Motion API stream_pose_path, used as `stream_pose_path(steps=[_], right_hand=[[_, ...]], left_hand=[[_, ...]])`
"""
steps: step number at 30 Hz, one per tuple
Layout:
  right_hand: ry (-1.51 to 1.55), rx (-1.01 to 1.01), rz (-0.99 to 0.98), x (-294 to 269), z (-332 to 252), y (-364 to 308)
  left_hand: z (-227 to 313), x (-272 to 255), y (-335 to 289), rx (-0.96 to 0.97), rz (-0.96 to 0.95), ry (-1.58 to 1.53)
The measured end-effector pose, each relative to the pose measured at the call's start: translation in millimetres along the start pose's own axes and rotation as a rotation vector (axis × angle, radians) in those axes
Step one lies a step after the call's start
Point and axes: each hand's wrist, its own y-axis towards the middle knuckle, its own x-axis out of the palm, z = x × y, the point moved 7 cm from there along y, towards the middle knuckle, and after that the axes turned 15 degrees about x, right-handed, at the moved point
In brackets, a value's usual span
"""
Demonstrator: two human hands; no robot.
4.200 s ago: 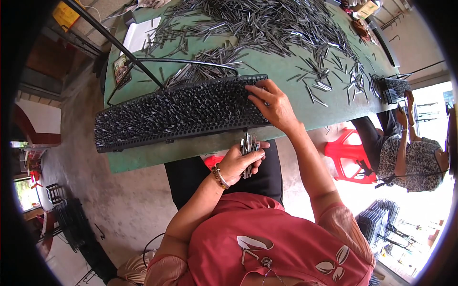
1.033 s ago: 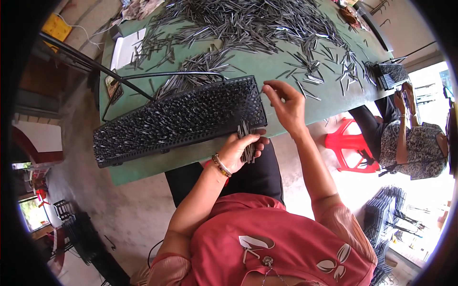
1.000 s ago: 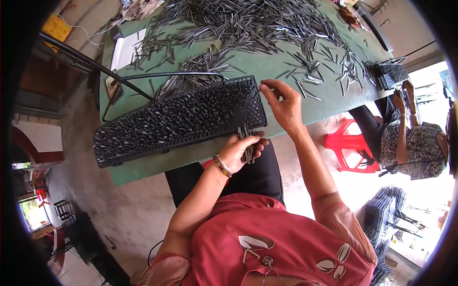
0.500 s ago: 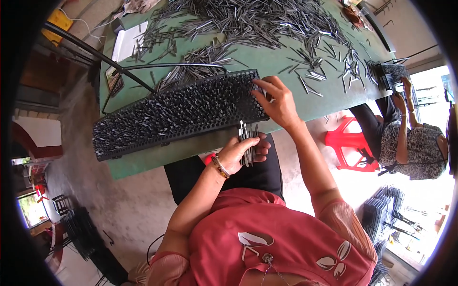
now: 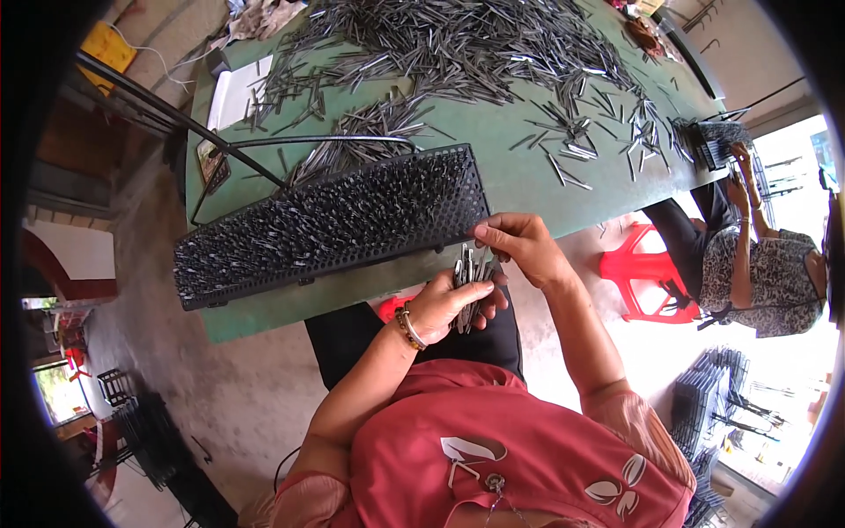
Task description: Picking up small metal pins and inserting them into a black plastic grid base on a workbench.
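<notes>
A red shirt (image 5: 519, 414) fills the near part of the view, with a pendant (image 5: 495, 481) on a chain hanging over it and black trousers (image 5: 348, 339) showing beyond its hem. From the lower edge two bare forearms come in. The left hand (image 5: 447, 306), with a beaded bracelet (image 5: 410, 329) at its wrist, has its fingers wrapped round a bundle of thin dark strips (image 5: 466, 280), which stand roughly on end above the lap. The right hand (image 5: 526, 246) is just above, its thumb and forefinger brought close together by the top of the bundle; the spot is small and crowded, so I cannot tell whether they grasp a strip.

Just beyond the hands, a long black perforated panel (image 5: 466, 195) lies along the near edge of a green surface (image 5: 563, 198). Strips crowd most of its holes, while the end nearest the right hand shows open ones. Thin black rods (image 5: 255, 165) rise behind it, and past them lies a small pile of loose strips (image 5: 356, 141). A white sheet (image 5: 235, 97) is farther off to the left, scattered strips (image 5: 572, 132) lie to the right, and a large heap of strips (image 5: 466, 48) spreads across the far part.

Off to the right, beyond a red stool (image 5: 647, 273), another person (image 5: 761, 286) in a patterned top has both hands at a smaller black rack (image 5: 722, 143).
</notes>
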Motion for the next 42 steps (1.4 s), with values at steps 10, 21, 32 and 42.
stream_pose_path(steps=[10, 21, 32, 42], right_hand=[[-0.075, -0.127, -0.03, -7, -36, 13], [-0.468, -0.655, 0.429, -32, -95, 34], [-0.519, -0.731, 0.143, -14, -89, 39], [-0.608, -0.833, 0.2, -13, -96, 27]], left_hand=[[27, -8, 24, 0.107, 0.084, 0.016], [-3, -18, 17, -0.013, 0.148, -0.04], [-10, -19, 10, -0.033, 0.161, -0.083], [-12, -17, 11, -0.037, 0.171, -0.066]])
